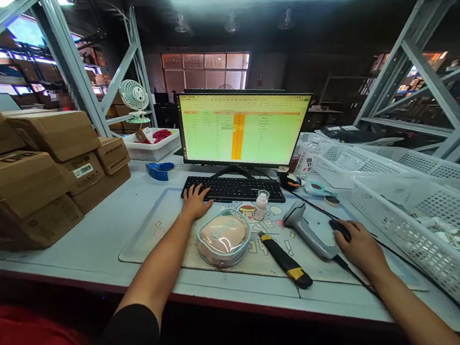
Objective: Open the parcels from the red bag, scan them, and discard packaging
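Note:
My left hand (195, 201) lies with its fingers spread over the left end of a black keyboard (240, 188). My right hand (358, 246) is wrapped over a black computer mouse (339, 230) at the right of the desk mat (154, 236). Behind the keyboard, a monitor (209, 136) shows a spreadsheet with an orange column. Between my arms sit a clear round zip pouch (224, 234) with something beige inside, a small clear-capped bottle (261, 205), a black and yellow utility knife (285, 259) and a grey barcode scanner (309, 232).
Cardboard boxes (15, 180) are stacked on the left. A blue tape dispenser (160, 170), a white basket (152, 146) and a small fan (133, 95) stand behind. White perforated baskets (420, 239) line the right side. The scanner's cable (358, 275) runs past my right wrist.

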`<state>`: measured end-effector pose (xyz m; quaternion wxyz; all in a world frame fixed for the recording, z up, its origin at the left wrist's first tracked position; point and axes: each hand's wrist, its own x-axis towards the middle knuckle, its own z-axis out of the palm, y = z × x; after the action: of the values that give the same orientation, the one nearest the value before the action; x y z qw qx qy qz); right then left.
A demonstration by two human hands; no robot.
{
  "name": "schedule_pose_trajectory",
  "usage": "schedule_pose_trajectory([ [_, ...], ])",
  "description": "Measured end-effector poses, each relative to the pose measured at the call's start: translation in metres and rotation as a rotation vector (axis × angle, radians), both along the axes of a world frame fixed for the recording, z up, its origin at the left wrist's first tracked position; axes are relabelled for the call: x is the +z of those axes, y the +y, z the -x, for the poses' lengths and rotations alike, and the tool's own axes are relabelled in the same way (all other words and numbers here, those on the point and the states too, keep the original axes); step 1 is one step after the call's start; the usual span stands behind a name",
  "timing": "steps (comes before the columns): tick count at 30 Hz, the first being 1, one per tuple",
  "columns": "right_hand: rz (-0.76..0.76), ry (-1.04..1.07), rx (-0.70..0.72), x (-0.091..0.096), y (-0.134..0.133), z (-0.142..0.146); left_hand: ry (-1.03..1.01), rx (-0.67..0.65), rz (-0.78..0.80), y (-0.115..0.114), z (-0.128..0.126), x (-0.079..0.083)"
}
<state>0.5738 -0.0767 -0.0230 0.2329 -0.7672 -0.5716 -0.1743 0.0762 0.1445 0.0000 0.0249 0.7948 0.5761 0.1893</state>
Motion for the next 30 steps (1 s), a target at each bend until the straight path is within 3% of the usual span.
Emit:
schedule_pose_trajectory([
  [4, -0.041, 0.004, -0.003, 0.0013, -0.0010, 0.0005, 0.012, 0.000, -0.001, 0.0005, 0.0000, -0.0004],
  [8, -0.117, -0.001, 0.105, 0.0027, -0.0023, 0.0021, 0.023, 0.002, -0.005, 0.0005, 0.0003, -0.0006],
  [14, -0.035, 0.032, 0.067, 0.0027, -0.0028, 0.0050, 0.031, 0.007, -0.021, 0.0028, 0.0008, -0.0042],
  [30, -0.044, 0.034, 0.080, 0.0012, -0.0027, 0.0053, 0.039, 0.008, -0.016, 0.0028, 0.0013, -0.0038],
])
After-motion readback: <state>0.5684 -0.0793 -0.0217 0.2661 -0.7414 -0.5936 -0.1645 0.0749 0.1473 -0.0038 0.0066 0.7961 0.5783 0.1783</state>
